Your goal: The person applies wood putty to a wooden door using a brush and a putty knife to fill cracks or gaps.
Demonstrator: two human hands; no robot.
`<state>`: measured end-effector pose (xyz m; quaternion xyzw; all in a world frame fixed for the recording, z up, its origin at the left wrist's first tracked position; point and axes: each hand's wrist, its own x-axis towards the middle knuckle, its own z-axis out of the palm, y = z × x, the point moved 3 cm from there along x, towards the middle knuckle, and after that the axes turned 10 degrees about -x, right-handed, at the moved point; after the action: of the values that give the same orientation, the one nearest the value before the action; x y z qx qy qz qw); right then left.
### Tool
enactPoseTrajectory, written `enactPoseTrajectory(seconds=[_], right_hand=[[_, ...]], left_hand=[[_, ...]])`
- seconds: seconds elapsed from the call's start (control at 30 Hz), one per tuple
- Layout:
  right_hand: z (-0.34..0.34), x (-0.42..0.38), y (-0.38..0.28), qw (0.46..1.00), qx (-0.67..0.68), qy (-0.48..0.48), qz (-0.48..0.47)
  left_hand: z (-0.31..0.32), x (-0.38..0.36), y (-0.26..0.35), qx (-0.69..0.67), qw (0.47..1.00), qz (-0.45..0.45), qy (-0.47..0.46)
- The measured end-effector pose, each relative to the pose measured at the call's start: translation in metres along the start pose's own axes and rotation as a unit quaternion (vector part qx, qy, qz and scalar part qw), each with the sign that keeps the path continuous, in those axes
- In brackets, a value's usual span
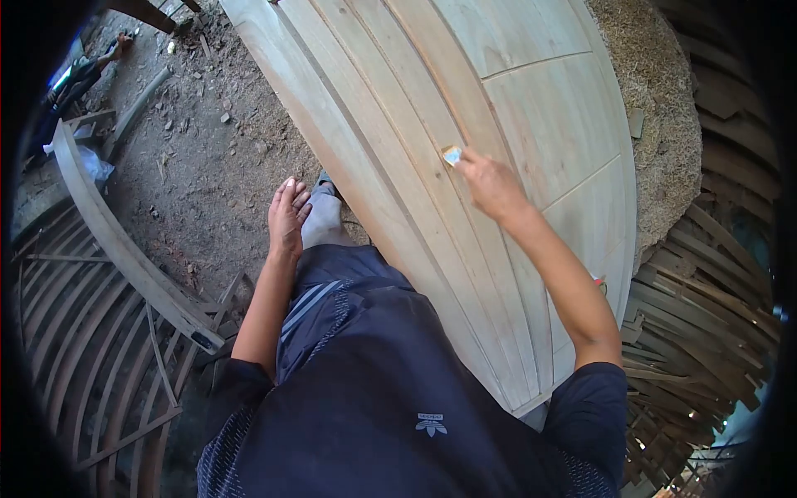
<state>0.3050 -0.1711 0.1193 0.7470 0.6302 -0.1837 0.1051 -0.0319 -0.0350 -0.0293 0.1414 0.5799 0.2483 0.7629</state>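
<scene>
A large pale wooden door panel [398,166] with long grooves and raised strips lies in front of me and to my right. My right hand [491,184] is over its middle, fingers pinched on a small folded piece of sandpaper [452,155], whitish with a brownish edge. The sandpaper is right at one of the long grooves. Off the panel's left edge, my left hand [288,217] is held above my leg, palm turned up, fingers stretched out and holding nothing.
A heap of sawdust [656,124] borders the panel's right side, with stacked wood strips [697,307] below it. On the left are a curved beam [124,236], slatted wooden pieces [91,332] and dirt ground [216,149]. Part of another person [79,79] shows at upper left.
</scene>
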Motion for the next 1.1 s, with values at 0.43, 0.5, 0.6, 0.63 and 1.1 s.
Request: enactPoseTrajectory(seconds=[0.43, 0.5, 0.6, 0.63, 1.1], right_hand=[[-0.006, -0.009, 0.000, 0.993, -0.046, -0.108, -0.005], [-0.014, -0.009, 0.007, 0.996, -0.036, -0.070, -0.029], [-0.015, 0.018, 0.007, 0.998, 0.027, 0.051, -0.021], [-0.010, 0.017, 0.001, 0.998, 0.029, 0.049, -0.021], [0.002, -0.003, 0.037, 0.980, 0.009, 0.089, -0.177]], left_hand=[[0.003, -0.001, -0.005, -0.007, 1.000, 0.006, 0.007], [0.006, 0.000, -0.003, 0.004, 1.000, 0.002, 0.006], [0.006, 0.001, -0.006, 0.013, 1.000, -0.001, 0.008], [0.005, 0.001, -0.008, 0.014, 1.000, -0.003, 0.009], [-0.005, -0.002, 0.000, -0.008, 1.000, 0.008, 0.029]])
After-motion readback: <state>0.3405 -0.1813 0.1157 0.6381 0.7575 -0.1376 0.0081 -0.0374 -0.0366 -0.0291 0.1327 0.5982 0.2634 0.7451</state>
